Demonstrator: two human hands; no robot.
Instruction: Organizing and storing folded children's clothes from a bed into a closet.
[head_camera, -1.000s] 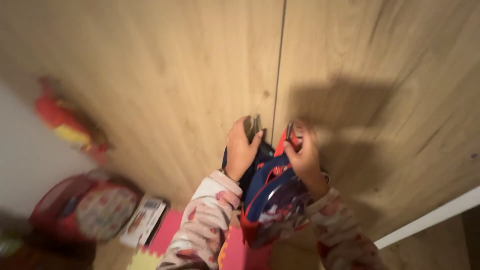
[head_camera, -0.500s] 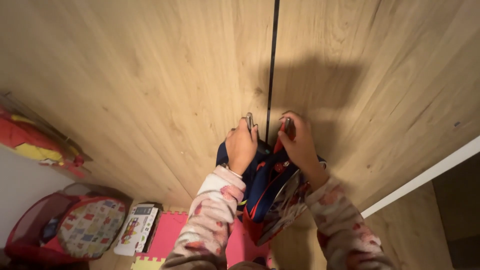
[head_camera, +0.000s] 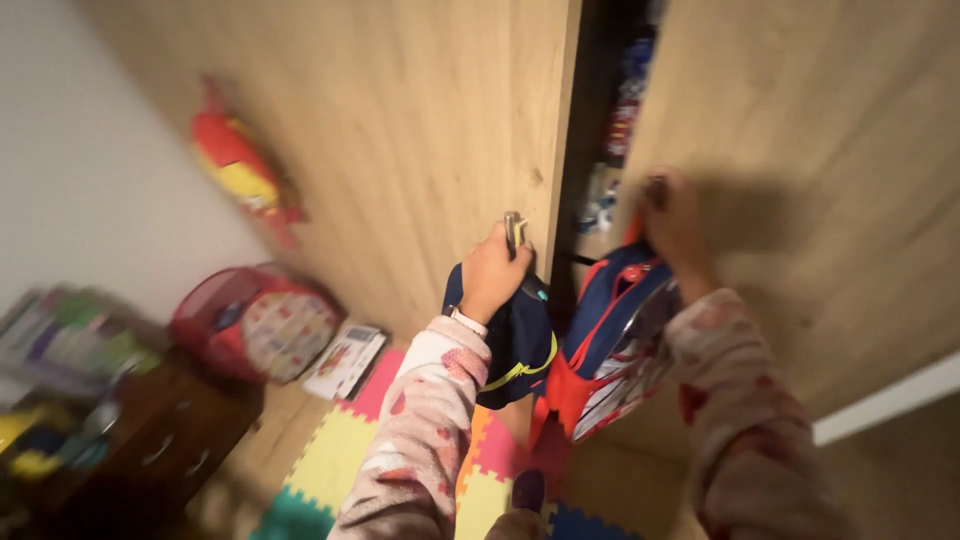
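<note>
The two light oak-grain wardrobe doors (head_camera: 420, 130), closed with only a thin seam between them half a second ago, now stand apart. A dark gap (head_camera: 590, 150) has opened at 12 o'clock, and blurred coloured items on the inner shelves (head_camera: 625, 100) show through it.

The left hand (head_camera: 492, 275) grips the slim metal door handle (head_camera: 514, 232) of the left door; its fingers are curled fully closed around the handle. A dark navy bag with a yellow-green stripe (head_camera: 515, 345) hangs below this hand, against the door.

The right hand (head_camera: 675, 225) has travelled toward 2 o'clock with the right door (head_camera: 800, 170). Its fingers appear closed at that door's handle, but motion blur hides the exact grip. A blue and red child's backpack (head_camera: 610, 345) hangs beneath it.

At 9 o'clock, a red mesh hamper with a patterned panel (head_camera: 255, 325) stands on the floor beside a flat printed box (head_camera: 345, 358). Coloured foam puzzle mats (head_camera: 340, 455) cover the floor at 6 o'clock.

Judgement: both doors are mid-swing, and the wardrobe interior is becoming reachable.
</note>
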